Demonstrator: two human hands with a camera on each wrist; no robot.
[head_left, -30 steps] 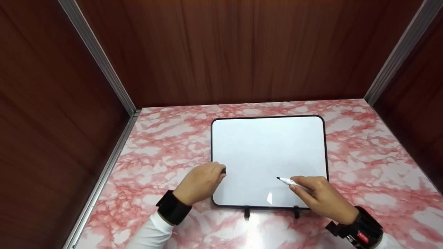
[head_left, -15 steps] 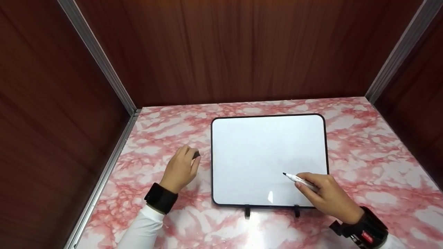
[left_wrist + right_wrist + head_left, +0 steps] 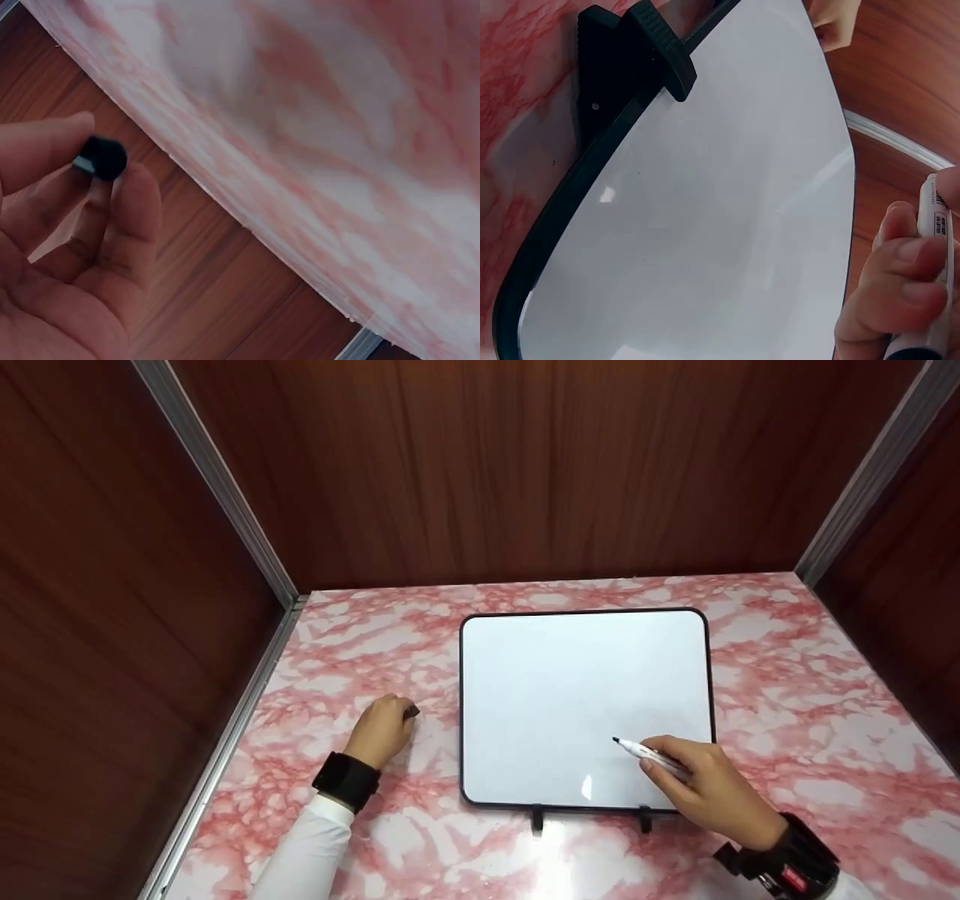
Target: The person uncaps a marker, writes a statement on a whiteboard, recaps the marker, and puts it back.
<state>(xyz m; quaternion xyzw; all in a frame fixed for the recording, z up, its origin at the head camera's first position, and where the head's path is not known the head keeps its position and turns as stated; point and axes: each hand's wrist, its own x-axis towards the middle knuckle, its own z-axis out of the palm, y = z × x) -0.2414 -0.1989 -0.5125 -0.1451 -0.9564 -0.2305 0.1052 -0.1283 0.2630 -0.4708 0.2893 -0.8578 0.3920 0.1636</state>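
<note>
My left hand [image 3: 377, 733] is over the table left of the whiteboard [image 3: 577, 682], pinching a small black marker cap [image 3: 109, 159] between thumb and fingers. In my right hand [image 3: 709, 784] is a white whiteboard marker [image 3: 636, 748], held like a pen, its black tip bare and pointing up-left over the lower right of the board. The right wrist view shows fingers [image 3: 892, 300] curled round the marker's barrel. The board is blank with a thin black frame, leaning on a black stand [image 3: 619, 67] that clips its lower edge.
The table [image 3: 360, 652] has a pink and white marbled top. Dark brown wood panels [image 3: 480, 472] enclose its back and sides, with grey metal strips [image 3: 232, 502] at the corners. Two black stand feet [image 3: 537, 819] stick out before the board.
My left hand has moved left with the cap, from over the board's left edge to the table beside it, then slightly lower. My right hand has shifted a little right with the marker.
</note>
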